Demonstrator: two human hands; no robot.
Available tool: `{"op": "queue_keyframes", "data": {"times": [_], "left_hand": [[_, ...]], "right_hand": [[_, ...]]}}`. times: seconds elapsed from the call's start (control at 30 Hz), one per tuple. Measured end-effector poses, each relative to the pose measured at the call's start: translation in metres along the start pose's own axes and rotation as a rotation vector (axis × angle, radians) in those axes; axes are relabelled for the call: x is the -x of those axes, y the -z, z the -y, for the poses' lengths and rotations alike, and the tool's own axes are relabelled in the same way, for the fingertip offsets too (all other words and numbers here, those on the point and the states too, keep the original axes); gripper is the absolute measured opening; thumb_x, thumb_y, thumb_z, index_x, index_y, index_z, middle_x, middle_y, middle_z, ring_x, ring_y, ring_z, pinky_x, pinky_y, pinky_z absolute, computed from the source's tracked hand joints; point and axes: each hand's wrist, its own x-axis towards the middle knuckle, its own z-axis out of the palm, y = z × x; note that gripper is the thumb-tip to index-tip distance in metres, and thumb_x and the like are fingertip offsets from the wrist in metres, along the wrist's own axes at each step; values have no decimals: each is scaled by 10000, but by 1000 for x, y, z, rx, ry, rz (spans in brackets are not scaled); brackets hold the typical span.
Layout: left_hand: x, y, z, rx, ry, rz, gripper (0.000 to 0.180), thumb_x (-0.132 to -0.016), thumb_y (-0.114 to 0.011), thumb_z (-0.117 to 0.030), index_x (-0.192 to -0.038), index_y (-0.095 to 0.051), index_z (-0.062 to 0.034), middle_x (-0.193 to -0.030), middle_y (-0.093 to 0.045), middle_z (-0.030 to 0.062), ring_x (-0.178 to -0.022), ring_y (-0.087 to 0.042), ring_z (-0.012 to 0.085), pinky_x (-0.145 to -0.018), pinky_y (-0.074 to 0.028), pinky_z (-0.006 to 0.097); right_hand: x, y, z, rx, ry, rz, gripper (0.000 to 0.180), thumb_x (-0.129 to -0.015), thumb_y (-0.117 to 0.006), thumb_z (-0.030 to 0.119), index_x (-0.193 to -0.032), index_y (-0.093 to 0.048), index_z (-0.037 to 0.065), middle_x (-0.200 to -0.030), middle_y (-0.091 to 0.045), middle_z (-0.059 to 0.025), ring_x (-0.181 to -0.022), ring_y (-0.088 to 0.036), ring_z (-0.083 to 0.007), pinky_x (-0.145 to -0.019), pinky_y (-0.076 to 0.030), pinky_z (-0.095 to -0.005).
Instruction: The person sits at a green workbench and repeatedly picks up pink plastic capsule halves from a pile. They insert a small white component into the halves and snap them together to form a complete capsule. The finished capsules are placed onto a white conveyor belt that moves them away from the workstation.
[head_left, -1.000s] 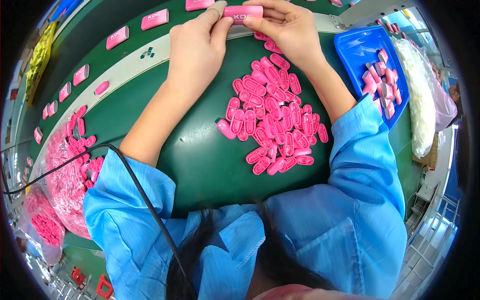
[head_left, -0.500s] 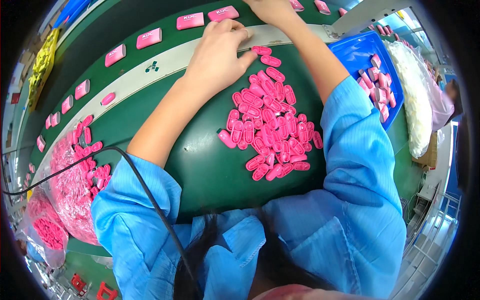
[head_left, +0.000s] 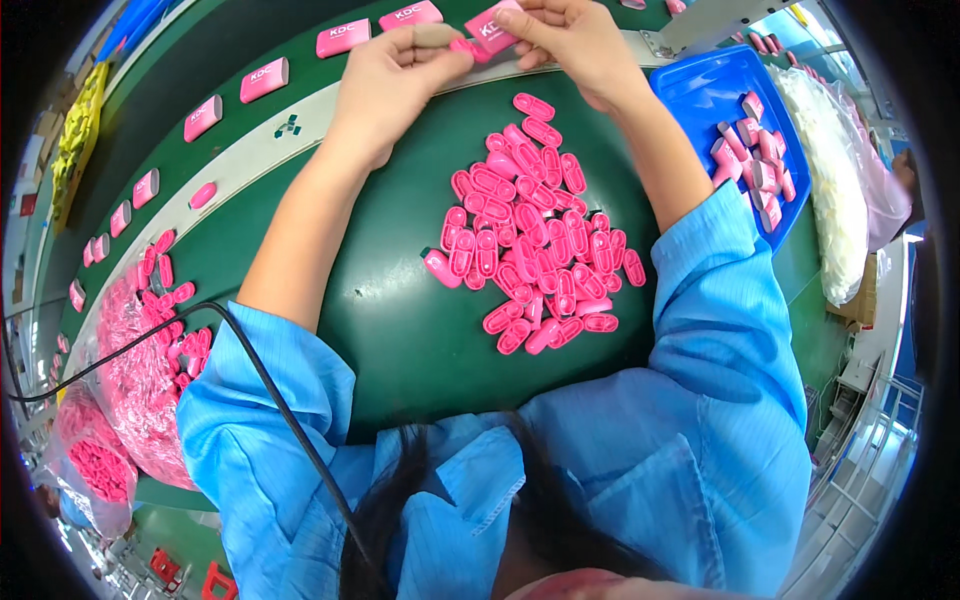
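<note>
At the far left, a clear plastic bag [head_left: 135,400] bulges with small pink oval caps, and a few spill out at its mouth. A second, smaller bag [head_left: 95,465] of the same pink parts sits below it near the picture's edge. A black cable [head_left: 250,360] curves from the left across the person's blue sleeve [head_left: 250,450].

Above the bags, a green conveyor belt [head_left: 230,40] runs diagonally, carrying a spaced row of pink rectangular cases [head_left: 263,79].

Toward the middle, the left hand [head_left: 395,80] is closed, its fingertips pinching a small pink cap [head_left: 465,46]. Just beside it, the right hand [head_left: 570,40] grips a pink rectangular case [head_left: 492,25] by one end. Cap and case meet between the two hands, above the near edge of the belt at the top of the picture.

Below the hands, a loose pile of pink oval caps [head_left: 535,235] lies on a dark green work mat [head_left: 400,330], between the two forearms. Most caps show a hollow, open side.

At the right, a blue plastic tray [head_left: 700,95] holds a small heap of pink cases in its far half. Beyond it lies a clear bag of whitish parts [head_left: 825,190].
</note>
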Motion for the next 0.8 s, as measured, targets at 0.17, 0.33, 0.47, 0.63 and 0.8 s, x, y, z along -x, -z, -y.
{"op": "queue_keyframes", "data": {"times": [0.17,0.33,0.47,0.63,0.8], "left_hand": [[-8,0,13,132,-40,-67,278,-905,-690,-121,-1124,-644,45,-998,-690,101,-898,-667,141,-833,-558,270],[-5,-2,15,191,-23,-46,304,-928,-663,-116,-1187,-631,41,-1080,-685,144,-947,-678,160,-853,-560,271],[-1,3,10,181,52,-25,351,-929,-627,-41,-1264,-583,54,-1052,-695,116,-896,-671,160,-797,-545,267],[-7,2,15,187,-29,-69,361,-924,-655,-92,-1254,-597,39,-1074,-699,154,-909,-684,157,-804,-554,260],[19,-20,-13,-585,-238,-245,393,-922,-597,-59,-1286,-537,77,-944,-697,242,-797,-705,297,-706,-546,365]], "right_hand": [[13,-12,-7,-175,-25,24,254,-914,-667,59,-1137,-608,-45,-1003,-682,-105,-853,-670,-155,-763,-571,-268],[14,-15,-13,-284,-26,43,240,-906,-667,35,-1126,-600,-33,-998,-687,-102,-859,-677,-166,-785,-568,-280],[17,-14,-13,-325,19,50,232,-904,-671,32,-1116,-598,-29,-1001,-692,-111,-867,-682,-170,-794,-570,-287],[19,-17,-6,-257,42,26,225,-898,-677,23,-1102,-599,-30,-1010,-696,-122,-871,-685,-170,-796,-571,-289],[21,-21,-8,-177,86,-16,224,-892,-676,9,-1094,-593,-43,-1000,-696,-117,-872,-686,-164,-787,-574,-283]]}}
